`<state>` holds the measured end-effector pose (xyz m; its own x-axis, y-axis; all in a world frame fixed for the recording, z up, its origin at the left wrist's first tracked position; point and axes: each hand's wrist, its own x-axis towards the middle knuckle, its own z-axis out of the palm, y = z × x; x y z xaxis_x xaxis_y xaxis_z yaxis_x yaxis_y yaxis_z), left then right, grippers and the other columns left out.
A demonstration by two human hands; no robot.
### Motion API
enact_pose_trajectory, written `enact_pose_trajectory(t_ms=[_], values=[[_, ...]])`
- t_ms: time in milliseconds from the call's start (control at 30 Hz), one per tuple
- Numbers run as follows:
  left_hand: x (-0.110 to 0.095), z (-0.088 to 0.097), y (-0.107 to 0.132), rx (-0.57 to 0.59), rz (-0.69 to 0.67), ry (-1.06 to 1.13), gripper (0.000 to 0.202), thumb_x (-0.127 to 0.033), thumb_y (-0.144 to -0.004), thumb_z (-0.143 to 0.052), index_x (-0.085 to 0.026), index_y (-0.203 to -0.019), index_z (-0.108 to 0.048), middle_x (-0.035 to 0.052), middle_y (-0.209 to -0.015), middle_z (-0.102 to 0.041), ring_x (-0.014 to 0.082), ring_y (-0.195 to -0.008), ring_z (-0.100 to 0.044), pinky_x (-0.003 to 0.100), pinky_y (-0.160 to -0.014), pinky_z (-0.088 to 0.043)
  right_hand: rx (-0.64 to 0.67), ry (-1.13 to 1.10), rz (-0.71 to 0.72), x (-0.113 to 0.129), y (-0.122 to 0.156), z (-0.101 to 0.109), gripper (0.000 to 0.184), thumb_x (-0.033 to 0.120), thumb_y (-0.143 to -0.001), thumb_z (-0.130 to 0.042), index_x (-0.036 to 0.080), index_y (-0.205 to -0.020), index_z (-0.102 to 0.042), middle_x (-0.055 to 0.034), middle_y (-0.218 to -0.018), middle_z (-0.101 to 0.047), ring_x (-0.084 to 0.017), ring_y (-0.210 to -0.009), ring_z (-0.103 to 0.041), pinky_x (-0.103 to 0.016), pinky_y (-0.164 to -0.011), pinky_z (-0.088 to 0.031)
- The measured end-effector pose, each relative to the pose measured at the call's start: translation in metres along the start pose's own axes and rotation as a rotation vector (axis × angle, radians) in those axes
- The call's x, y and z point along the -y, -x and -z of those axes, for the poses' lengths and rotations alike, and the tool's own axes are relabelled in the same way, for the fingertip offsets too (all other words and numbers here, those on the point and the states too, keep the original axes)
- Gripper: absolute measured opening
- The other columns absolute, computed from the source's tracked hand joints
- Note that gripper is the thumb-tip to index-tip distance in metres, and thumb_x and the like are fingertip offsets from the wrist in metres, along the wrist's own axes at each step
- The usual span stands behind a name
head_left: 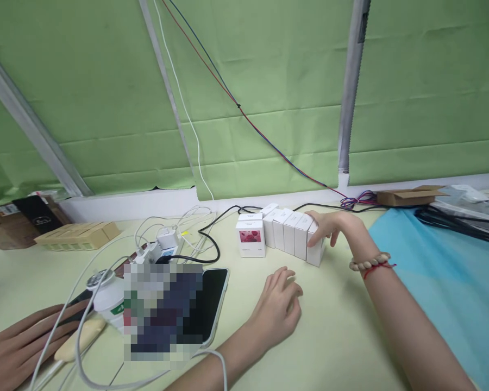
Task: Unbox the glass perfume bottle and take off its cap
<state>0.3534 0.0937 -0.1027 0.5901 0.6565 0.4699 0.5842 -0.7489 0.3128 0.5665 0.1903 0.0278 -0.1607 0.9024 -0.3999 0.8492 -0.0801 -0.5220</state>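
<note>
My right hand [330,228] grips the nearest small white box [315,255], its thumb on the front face and its fingers over the top and far side. That box stands at the right end of a slanting row of several like white boxes [289,236], set side by side. At the row's left stands a white box with a pink-red flower picture [250,236], facing me. Below the row, my left hand [277,307] rests on the pale table, fingers loosely curled and apart, with nothing in it.
Another person's hand [28,336] lies at the lower left, beside a white bottle [108,298]. White cables run around a power strip [146,255]. A dark phone [214,304] is left of my left hand, partly behind a pixelated patch. Blue sheeting [424,271] covers the right side.
</note>
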Motion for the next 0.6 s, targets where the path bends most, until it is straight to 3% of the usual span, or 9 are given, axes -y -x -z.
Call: enact_pose_trajectory(t_ms=[100,267,600], values=[[-0.006,-0.002,0.001,0.018,-0.016,0.021,0.020,-0.008,-0.079,-0.042,-0.017,-0.094,-0.053,0.0088,-0.114,-0.049,0.0238,-0.121,-0.038,0.041,-0.095,-0.039,0.053,-0.127,0.056,-0.011,-0.013,-0.001,0.088,0.024,-0.059,-0.074,0.021,-0.133,-0.027,-0.0143,-0.119,-0.052,-0.021,-0.075,-0.065,-0.032,-0.061,-0.057],[-0.013,-0.006,-0.001,0.024,-0.059,0.052,0.020,-0.007,-0.079,-0.043,-0.018,-0.093,-0.053,0.0083,-0.114,-0.050,0.0224,-0.122,-0.038,0.039,-0.096,-0.040,-0.064,-0.182,0.177,-0.014,-0.024,-0.006,0.077,0.017,-0.056,-0.072,0.019,-0.124,-0.035,-0.0119,-0.124,-0.048,-0.025,-0.096,-0.060,-0.028,-0.055,-0.057],[-0.015,-0.008,-0.001,0.018,-0.070,0.059,0.017,-0.009,-0.080,-0.042,-0.017,-0.092,-0.052,0.0084,-0.112,-0.050,0.0209,-0.121,-0.039,0.037,-0.094,-0.040,-0.149,-0.198,0.208,-0.004,-0.037,-0.016,0.079,0.021,-0.055,-0.073,0.017,-0.125,-0.038,-0.0120,-0.120,-0.052,-0.025,-0.094,-0.060,-0.025,-0.050,-0.055]])
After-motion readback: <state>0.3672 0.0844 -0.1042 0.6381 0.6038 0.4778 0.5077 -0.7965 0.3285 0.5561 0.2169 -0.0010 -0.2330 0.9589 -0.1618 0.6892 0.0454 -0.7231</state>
